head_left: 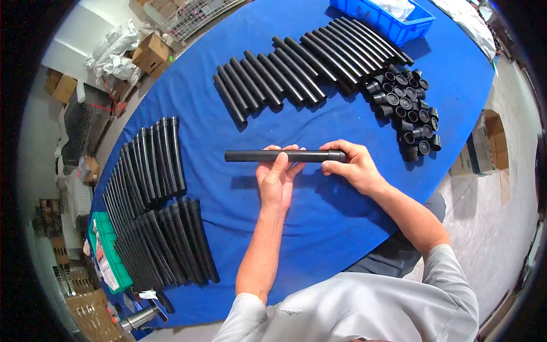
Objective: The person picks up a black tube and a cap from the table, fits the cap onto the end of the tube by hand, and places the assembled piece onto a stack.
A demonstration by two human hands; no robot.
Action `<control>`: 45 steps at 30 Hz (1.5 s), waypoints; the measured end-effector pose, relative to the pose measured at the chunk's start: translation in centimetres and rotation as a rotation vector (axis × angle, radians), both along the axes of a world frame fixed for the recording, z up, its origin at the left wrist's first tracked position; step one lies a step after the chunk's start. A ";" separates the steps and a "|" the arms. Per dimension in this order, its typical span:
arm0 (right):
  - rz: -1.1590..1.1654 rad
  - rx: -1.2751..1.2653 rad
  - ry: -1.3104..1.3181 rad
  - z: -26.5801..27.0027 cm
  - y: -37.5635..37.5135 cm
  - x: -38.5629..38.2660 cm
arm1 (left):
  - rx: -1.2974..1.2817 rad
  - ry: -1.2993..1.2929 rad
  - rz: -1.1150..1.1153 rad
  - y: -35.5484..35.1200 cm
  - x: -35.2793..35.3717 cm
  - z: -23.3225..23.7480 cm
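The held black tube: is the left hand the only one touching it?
No, the left hand holds the black tube near its middle while the right hand grips its wider end.

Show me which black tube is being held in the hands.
The tube with the left hand at its middle and the right hand on its thicker end. The other tubes lie in groups on the blue cloth.

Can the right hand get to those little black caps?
Probably yes: the black caps lie near the right hand, with only bare blue cloth between, though that hand grips one end of the black tube.
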State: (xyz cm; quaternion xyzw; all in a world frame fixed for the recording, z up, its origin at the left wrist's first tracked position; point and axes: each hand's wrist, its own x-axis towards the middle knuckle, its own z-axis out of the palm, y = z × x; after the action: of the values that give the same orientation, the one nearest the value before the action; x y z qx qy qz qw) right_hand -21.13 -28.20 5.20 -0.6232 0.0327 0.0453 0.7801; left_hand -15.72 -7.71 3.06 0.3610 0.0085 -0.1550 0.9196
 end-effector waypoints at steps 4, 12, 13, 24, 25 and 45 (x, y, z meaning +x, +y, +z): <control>-0.082 -0.571 -0.377 -0.1 0.0 -0.1 | 0.016 0.011 0.005 -0.2 -0.1 0.7; -0.068 -0.741 -0.636 -0.7 -0.3 -0.4 | 0.040 -0.020 0.049 0.5 0.0 -0.3; -0.071 -0.713 -0.644 -0.7 -0.3 -0.5 | 0.054 -0.029 0.045 0.4 0.0 -0.4; -0.065 -0.696 -0.624 -1.3 0.1 -0.4 | 0.056 -0.058 0.038 0.5 0.0 -0.6; -0.062 -0.701 -0.622 -1.3 0.1 -0.4 | 0.052 -0.058 0.032 0.5 0.1 -0.6; 0.092 -0.045 -0.105 0.9 -0.2 -0.2 | -0.055 -0.046 -0.125 1.9 1.1 -1.3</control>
State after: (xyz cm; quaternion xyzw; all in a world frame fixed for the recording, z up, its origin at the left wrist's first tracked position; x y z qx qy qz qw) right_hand -21.38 -28.38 6.05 -0.6430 -0.0358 0.0476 0.7635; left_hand -14.67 -5.85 1.79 0.3390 -0.0394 -0.2042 0.9175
